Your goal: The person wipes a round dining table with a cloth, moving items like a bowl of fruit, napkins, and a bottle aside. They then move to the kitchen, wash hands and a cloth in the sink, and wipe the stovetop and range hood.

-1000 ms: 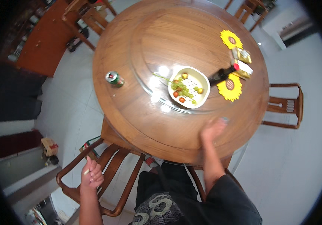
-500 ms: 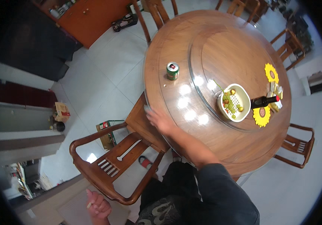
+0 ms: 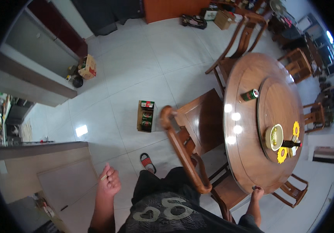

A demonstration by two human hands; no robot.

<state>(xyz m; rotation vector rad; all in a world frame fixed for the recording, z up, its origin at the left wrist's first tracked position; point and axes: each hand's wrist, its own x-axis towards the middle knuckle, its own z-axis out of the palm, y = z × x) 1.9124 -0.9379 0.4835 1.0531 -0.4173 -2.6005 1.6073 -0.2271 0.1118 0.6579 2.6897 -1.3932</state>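
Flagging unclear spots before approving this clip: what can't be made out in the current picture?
Head view:
Left hand: its curled fingers hide much of the pale stick.
Right hand: too small to tell what, if anything, it grips.
Bowl: its contents are too small to identify, partly hidden by its wall.

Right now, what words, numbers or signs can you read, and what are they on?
I won't copy out any print, but here's where it shows:
Dark shirt: large pale shapes, one like a heart.
Green can on the table: print too small to read.
Open box on the floor: printing too small.
Brown carton farther off: red marks, too small to read.
Pale stick in the left hand: no writing visible.
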